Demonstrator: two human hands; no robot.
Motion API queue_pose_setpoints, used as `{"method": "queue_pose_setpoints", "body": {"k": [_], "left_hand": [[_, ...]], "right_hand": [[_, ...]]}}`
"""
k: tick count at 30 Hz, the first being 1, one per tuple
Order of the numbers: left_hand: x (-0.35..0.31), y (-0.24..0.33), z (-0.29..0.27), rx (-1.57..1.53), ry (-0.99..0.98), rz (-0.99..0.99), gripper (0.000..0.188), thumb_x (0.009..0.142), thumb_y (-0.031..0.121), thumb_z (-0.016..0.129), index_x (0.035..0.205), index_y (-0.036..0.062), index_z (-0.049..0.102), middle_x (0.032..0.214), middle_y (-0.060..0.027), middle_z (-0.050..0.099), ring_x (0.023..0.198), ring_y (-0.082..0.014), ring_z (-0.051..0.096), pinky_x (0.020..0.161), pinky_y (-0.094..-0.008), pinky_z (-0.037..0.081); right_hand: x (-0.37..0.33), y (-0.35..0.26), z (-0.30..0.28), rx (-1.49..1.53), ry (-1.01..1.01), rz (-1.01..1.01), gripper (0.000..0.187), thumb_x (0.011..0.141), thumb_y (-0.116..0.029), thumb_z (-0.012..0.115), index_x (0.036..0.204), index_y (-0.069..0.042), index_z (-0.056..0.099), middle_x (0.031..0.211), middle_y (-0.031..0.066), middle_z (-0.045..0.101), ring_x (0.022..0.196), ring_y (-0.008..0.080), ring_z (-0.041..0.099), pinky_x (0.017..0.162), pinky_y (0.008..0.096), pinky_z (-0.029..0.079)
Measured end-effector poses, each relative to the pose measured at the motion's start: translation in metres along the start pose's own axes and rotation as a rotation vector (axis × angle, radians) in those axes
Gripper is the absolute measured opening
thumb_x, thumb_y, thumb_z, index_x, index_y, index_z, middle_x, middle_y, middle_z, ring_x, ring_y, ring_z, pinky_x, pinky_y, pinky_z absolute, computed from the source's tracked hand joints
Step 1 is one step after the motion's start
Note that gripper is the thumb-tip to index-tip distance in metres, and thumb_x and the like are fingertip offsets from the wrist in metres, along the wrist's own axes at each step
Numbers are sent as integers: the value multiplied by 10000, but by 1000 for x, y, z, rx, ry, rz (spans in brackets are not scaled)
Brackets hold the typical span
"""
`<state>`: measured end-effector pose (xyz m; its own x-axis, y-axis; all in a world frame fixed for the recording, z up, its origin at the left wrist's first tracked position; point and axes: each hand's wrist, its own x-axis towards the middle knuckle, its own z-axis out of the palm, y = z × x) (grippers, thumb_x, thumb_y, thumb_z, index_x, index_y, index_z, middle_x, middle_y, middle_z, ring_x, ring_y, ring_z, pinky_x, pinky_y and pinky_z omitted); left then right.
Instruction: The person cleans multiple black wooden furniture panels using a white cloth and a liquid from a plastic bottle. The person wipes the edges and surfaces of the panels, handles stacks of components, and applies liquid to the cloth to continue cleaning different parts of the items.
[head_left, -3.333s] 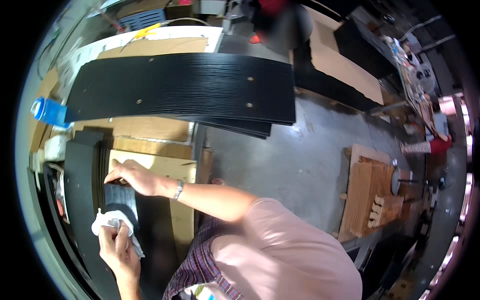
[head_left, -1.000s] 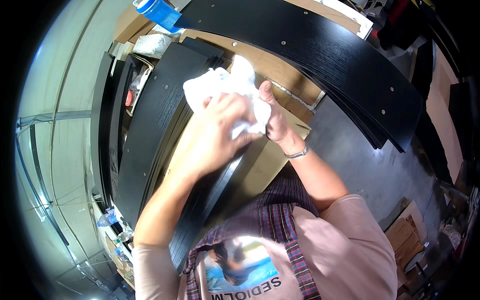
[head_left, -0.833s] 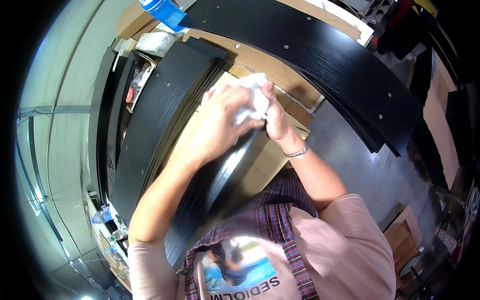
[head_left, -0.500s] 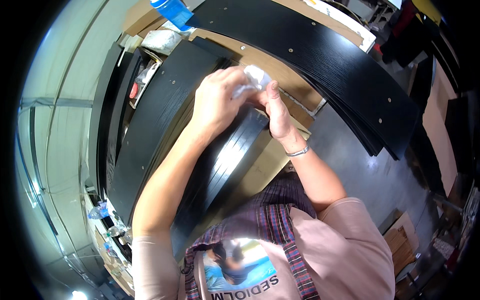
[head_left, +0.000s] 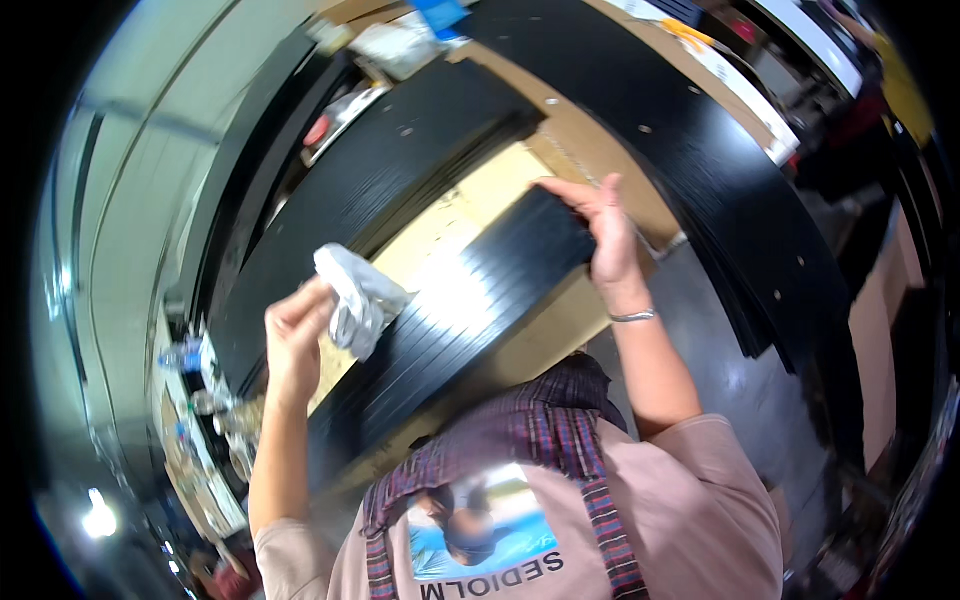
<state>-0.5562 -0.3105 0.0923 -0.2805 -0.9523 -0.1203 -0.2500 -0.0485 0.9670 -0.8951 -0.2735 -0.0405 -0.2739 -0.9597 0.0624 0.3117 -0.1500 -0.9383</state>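
A white crumpled rag is pinched in my left hand, and its loose end hangs by the upper edge of a black board stack. This stack of long narrow boards stands on edge in front of my body, its edges forming a shiny striped surface. Against the stack's far right end rests my right hand, with the thumb out and the fingers stretched along the end; some fingertips are hidden behind the boards.
Wide black panels with small holes lie stacked on the left, and further drilled panels lie across the right. Cardboard shows between them. A blue object is at the top. Grey floor shows on the right.
Both hands were together at the stack's far end around the rag. My left hand has come back to the left with it; my right hand has opened against the board ends. The view has shifted.
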Motion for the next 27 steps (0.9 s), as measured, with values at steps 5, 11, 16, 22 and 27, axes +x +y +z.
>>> {"method": "queue_pose_setpoints", "body": {"k": [5, 11, 16, 22, 27], "left_hand": [[-16, 19, -40, 232, 320, 49, 264, 871, -39, 651, 1130, -71, 698, 975, -47, 711, 899, -111, 659, 829, -243, 519], [-37, -5, -96, 608, 230, -106, 373, 828, -56, 666, 1197, -15, 702, 929, -30, 686, 753, -50, 521, 689, -218, 461], [-42, -12, -129, 569, 306, -145, 270, 887, 3, 679, 1152, -30, 713, 908, -54, 707, 784, -75, 607, 746, -232, 511], [-47, -16, -140, 506, 205, -175, 129, 920, 93, 673, 943, -32, 692, 798, -71, 677, 785, -106, 612, 715, -281, 491], [-45, -32, -158, 663, 54, -168, 112, 863, 59, 664, 838, -49, 652, 951, -75, 693, 897, -125, 597, 842, -286, 477]], "right_hand": [[4, 0, -6, 263, -76, 76, 874, 1046, -630, 152, 1263, 70, 628, 1238, 165, 675, 1141, 226, 623, 1044, 322, 445], [5, 6, -9, 231, -96, 52, 886, 1038, -641, 184, 1284, 113, 580, 1285, 212, 640, 1165, 269, 622, 1034, 353, 473], [4, 5, -13, 227, -116, 66, 912, 1020, -675, 203, 1307, 110, 566, 1237, 200, 660, 1152, 254, 626, 1044, 349, 461], [6, 2, -17, 210, -179, 62, 900, 1025, -658, 201, 1351, 122, 509, 1263, 222, 636, 1192, 285, 608, 1082, 381, 446], [11, 5, -28, 250, -206, 43, 890, 1025, -651, 197, 1352, 119, 500, 1291, 252, 607, 1248, 332, 568, 1143, 436, 389]]}}
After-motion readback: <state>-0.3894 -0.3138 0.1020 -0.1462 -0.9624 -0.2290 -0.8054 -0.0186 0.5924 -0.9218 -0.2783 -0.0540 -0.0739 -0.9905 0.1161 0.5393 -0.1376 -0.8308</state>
